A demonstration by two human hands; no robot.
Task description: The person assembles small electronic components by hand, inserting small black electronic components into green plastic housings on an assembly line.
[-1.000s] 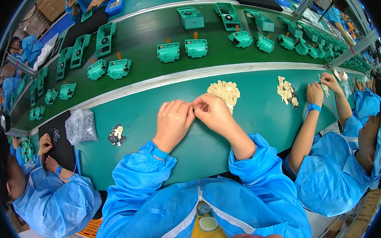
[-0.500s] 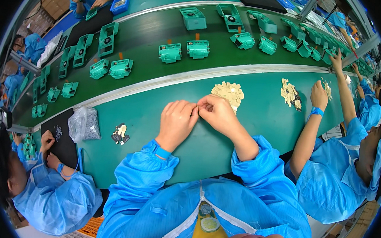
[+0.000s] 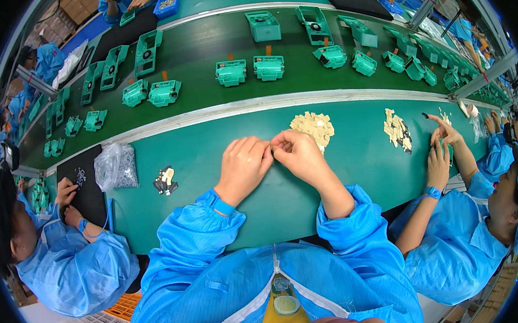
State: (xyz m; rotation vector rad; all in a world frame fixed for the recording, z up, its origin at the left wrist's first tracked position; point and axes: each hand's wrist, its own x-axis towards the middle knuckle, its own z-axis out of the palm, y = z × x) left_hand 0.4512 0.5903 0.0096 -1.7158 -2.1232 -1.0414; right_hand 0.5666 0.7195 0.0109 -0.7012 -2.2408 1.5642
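Observation:
Above the green bench, my left hand (image 3: 245,168) and my right hand (image 3: 299,155) meet at the fingertips. Both are closed in a pinch, and whatever lies between them is too small and covered to make out. Just beyond my right hand is a heap of small flat cream pieces (image 3: 313,127), partly hidden by that hand. Left of my left hand lies a little pile of black and cream pieces (image 3: 165,181), apart from it. A blue band (image 3: 223,206) circles my left wrist.
A clear plastic bag of small parts (image 3: 127,167) rests at the left, beside a black mat (image 3: 91,201) where a co-worker's hand (image 3: 66,191) works. Another cream-and-black pile (image 3: 395,130) lies right. Beyond the pale rail (image 3: 214,112), green housings (image 3: 230,72) stand on the belt.
My hands stay pinched together at nearly the same spot. The co-worker at the right has drawn a reaching arm back from the belt and now has both hands close together.

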